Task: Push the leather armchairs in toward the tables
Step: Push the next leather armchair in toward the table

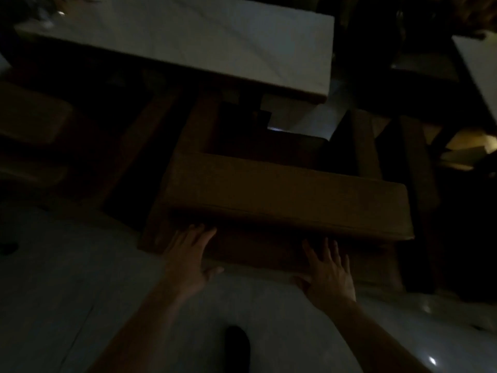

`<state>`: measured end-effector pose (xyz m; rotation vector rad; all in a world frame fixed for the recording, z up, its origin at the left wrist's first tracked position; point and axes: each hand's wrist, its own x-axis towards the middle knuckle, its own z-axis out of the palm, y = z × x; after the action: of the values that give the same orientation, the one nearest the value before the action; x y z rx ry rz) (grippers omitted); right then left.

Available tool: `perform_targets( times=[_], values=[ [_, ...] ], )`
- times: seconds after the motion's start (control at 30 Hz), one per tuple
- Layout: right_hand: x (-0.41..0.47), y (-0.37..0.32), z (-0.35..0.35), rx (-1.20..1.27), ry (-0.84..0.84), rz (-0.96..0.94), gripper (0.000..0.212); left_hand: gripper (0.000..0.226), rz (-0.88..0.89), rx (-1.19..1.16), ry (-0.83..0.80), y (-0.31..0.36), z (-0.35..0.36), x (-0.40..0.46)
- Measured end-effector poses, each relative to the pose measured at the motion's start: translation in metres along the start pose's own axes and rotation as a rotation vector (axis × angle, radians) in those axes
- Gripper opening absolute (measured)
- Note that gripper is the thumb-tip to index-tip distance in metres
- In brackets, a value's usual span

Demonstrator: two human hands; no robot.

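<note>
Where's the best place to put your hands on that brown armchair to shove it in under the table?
Judging by its pose, on the armchair's flat back panel, from behind, low under the padded top edge. The left hand and right hand lie open there, spread apart, facing the table.

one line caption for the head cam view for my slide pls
Both hands, left and right, press flat against the back of a brown leather armchair facing a white table in dim light.
</note>
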<state>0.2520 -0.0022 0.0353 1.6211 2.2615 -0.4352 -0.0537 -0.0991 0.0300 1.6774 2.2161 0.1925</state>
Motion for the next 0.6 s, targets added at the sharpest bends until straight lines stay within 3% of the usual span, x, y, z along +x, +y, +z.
perform_targets(
  times=[0.23, 0.4, 0.6],
  values=[
    [0.007, 0.008, 0.023, 0.089, 0.061, 0.132, 0.100, 0.096, 0.123, 0.080, 0.007, -0.002, 0.032, 0.029],
    [0.009, -0.001, 0.037, 0.085, 0.178, 0.175, 0.097, 0.078, 0.138, 0.129, 0.022, -0.008, 0.035, 0.037],
    [0.007, -0.006, 0.044, 0.038, 0.203, 0.196, 0.092, 0.073, 0.143, 0.150, 0.005, -0.008, 0.035, 0.036]
  ],
)
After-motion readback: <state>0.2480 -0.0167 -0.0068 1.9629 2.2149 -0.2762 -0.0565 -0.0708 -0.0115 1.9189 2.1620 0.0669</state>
